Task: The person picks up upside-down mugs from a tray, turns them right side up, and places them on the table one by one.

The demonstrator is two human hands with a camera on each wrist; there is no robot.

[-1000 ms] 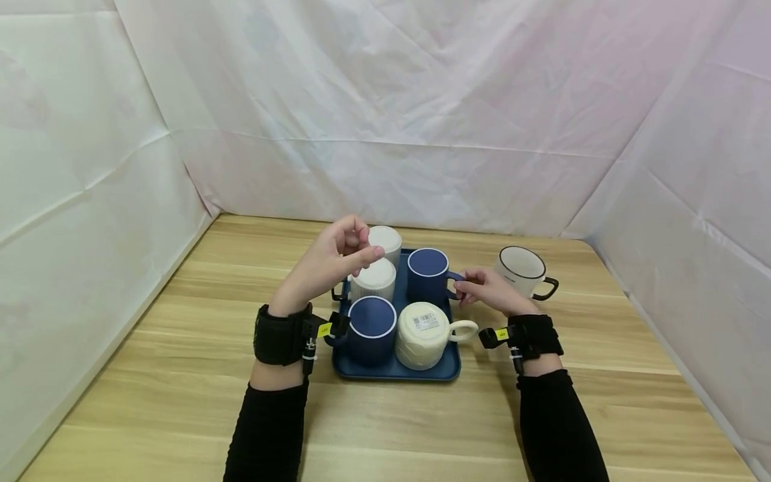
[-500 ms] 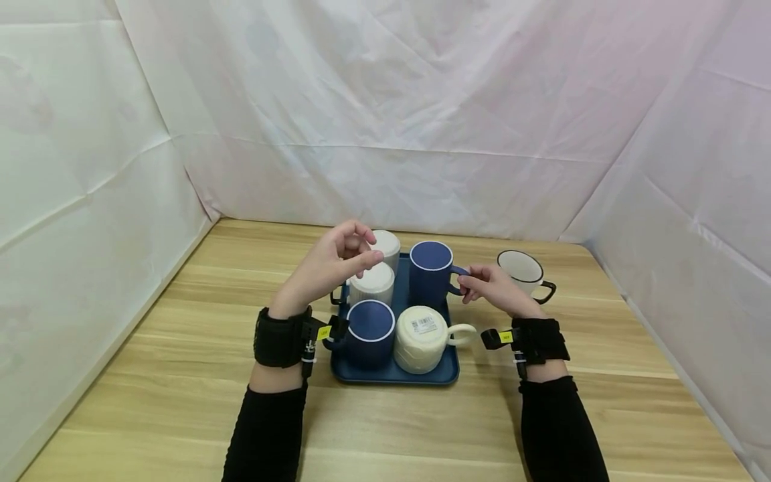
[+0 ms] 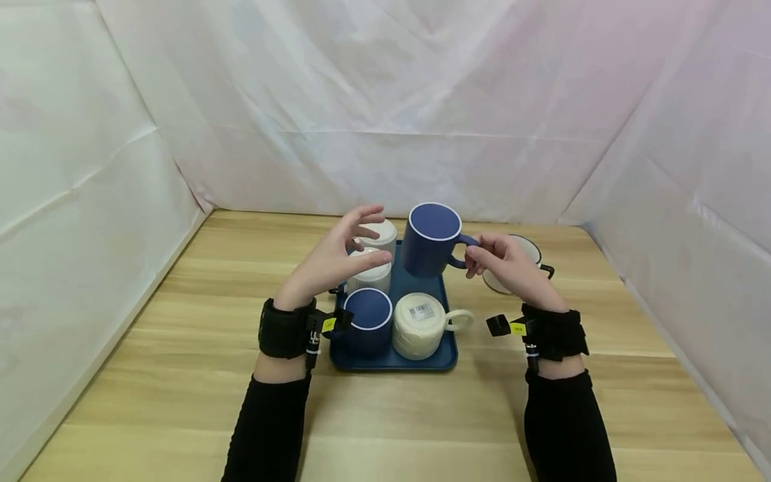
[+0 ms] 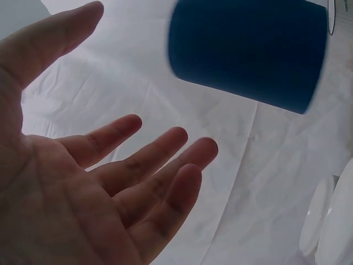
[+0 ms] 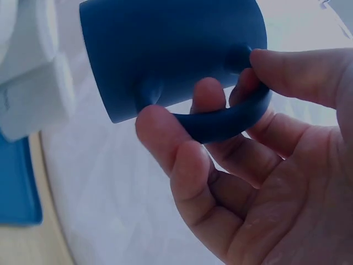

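Four mugs stand upside down on the dark blue rectangular plastic tray [image 3: 446,358] at the middle of the pale wooden surface [image 3: 150,375], packed close so they share the small tray: a navy ceramic mug [image 3: 367,321] near left, a cream ribbed ceramic mug [image 3: 420,325] near right, and two white ribbed mugs [image 3: 375,268] behind. A fifth, the dark blue ceramic mug with a white rim line [image 3: 430,241], hangs in the air above the tray's far right corner, base up and tilted. The right hand [image 3: 508,268] pinches its handle between thumb and curled fingers [image 5: 182,165], which explains the tilt. The left hand [image 3: 337,258] hovers just left of it, fingers spread, touching nothing. A white enamel-style cup with a black rim [image 3: 533,251] sits off the tray, far right, partly hidden.
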